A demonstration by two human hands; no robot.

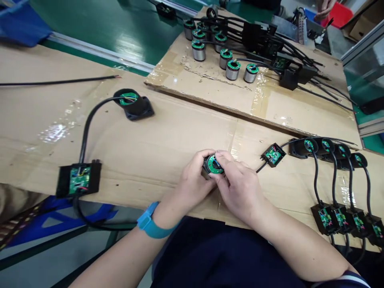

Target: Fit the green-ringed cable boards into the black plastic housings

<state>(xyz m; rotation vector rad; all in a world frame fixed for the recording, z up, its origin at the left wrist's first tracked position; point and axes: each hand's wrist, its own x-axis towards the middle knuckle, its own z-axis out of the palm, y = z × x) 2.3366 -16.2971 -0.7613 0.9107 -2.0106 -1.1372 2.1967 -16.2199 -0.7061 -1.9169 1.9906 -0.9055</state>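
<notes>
Both hands (pixel 222 182) half-hide a round black motor housing (pixel 212 165).

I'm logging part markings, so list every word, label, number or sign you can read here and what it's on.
No text can be read in this picture.
Green circuit boards in the black boxes: any print is too small and blurred.
Round part held by the left hand and right hand: no lettering shows.
Blue wristband: plain.
Cardboard: unmarked.

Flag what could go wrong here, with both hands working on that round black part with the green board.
The cable from the round part to its small open box may get tugged as the left hand and right hand turn it. Fingers on the bare board could strain its thin wires.
</notes>
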